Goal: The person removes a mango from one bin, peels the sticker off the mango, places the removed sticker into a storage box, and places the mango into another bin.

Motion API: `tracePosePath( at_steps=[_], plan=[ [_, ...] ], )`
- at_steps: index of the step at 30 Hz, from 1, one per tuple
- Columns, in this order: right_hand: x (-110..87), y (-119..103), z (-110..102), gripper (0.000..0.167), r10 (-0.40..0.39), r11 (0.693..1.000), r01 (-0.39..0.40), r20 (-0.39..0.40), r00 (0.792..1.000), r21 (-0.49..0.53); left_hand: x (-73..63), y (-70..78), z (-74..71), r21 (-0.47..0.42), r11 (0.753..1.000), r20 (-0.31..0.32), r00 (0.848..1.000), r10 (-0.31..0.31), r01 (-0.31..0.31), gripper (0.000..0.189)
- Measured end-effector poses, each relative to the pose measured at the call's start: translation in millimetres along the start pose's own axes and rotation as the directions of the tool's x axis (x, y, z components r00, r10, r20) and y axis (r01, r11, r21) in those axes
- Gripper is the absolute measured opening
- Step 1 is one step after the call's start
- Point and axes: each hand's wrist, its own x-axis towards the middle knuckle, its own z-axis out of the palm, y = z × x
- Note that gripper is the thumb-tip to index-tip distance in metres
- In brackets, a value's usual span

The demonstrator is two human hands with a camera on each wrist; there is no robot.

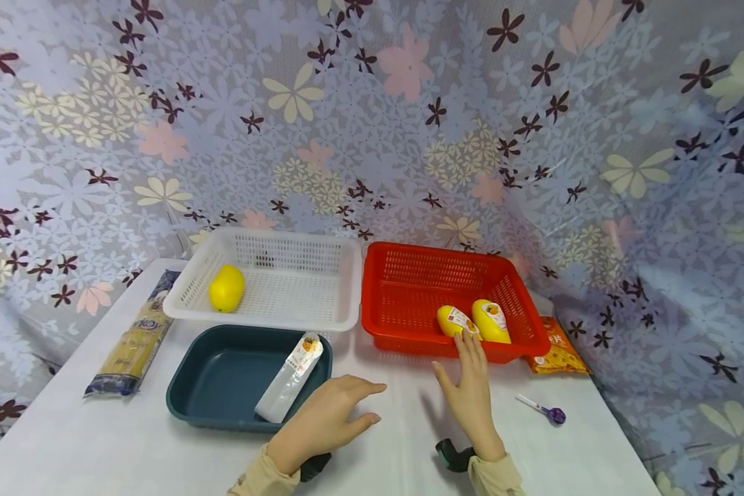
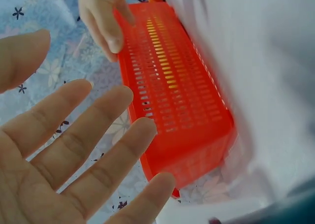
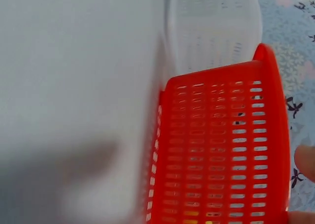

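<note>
My right hand (image 1: 469, 394) reaches over the front rim of the red basket (image 1: 409, 336), its fingers extended, the tips overlapping one of two yellow egg-shaped items in the head view. That nearer one (image 1: 455, 322) and its neighbour (image 1: 491, 321) both carry white labels and lie at the basket's front right. In the left wrist view, the right hand (image 2: 101, 19) shows at the basket's rim. My left hand (image 1: 331, 417) hovers by the right edge of the dark teal tray (image 1: 248, 421), fingers spread and holding nothing. A clear plastic packet with a white label (image 1: 290, 379) lies slantwise in that tray.
Behind the tray stands a white basket (image 1: 297, 318) holding a yellow fruit (image 1: 226, 288). A spaghetti packet (image 1: 135, 341) lies at the left. Right of the red basket are an orange snack bag (image 1: 558, 350) and a purple lollipop (image 1: 556, 415). A flowered cloth (image 1: 359, 124) hangs behind the table.
</note>
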Motion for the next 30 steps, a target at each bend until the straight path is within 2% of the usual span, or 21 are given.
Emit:
tracePosePath(
  at_steps=[8, 14, 17, 20, 22, 24, 28, 30],
  plan=[
    [1.9, 11.5, 3.9, 0.084, -0.121, 0.981, 0.123, 0.026, 0.992, -0.151, 13.5, 5.7, 3.7, -0.043, 0.999, 0.030, 1.000, -0.002, 0.003, 0.039],
    [0.1, 13.2, 8.6, 0.087, -0.174, 0.956, 0.166, -0.012, 0.985, -0.243, 30.6, 9.8, 2.1, -0.166, 0.985, 0.082, 0.996, -0.038, 0.051, 0.040],
    [-1.8, 14.3, 11.1, 0.089, -0.194, 0.949, 0.180, -0.029, 0.981, -0.258, 40.5, 11.1, 0.5, -0.272, 0.959, 0.076, 0.995, -0.065, 0.083, 0.041],
    [-2.4, 14.8, 12.2, 0.091, -0.200, 0.949, 0.184, -0.037, 0.979, -0.257, 53.4, 12.5, -0.7, -0.367, 0.925, 0.038, 0.995, -0.094, 0.102, 0.043],
    [-1.8, 14.7, 11.9, 0.091, -0.199, 0.948, 0.182, -0.038, 0.979, -0.263, 63.5, 14.0, -2.6, -0.430, 0.896, 0.012, 0.993, -0.114, 0.108, 0.045],
    [-0.9, 13.8, 10.9, 0.091, -0.188, 0.945, 0.170, -0.038, 0.981, -0.278, 75.1, 14.8, -4.3, -0.503, 0.857, -0.003, 0.991, -0.130, 0.111, 0.046],
    [-1.0, 9.9, 8.1, 0.088, -0.144, 0.936, 0.129, -0.022, 0.989, -0.327, 97.4, 16.7, -9.1, -0.602, 0.789, -0.005, 0.987, -0.158, 0.123, 0.045],
    [-2.1, 7.7, 7.2, 0.087, -0.131, 0.923, 0.118, -0.011, 0.991, -0.366, 107.0, 18.1, -11.1, -0.605, 0.785, -0.001, 0.987, -0.163, 0.129, 0.044]
  ],
)
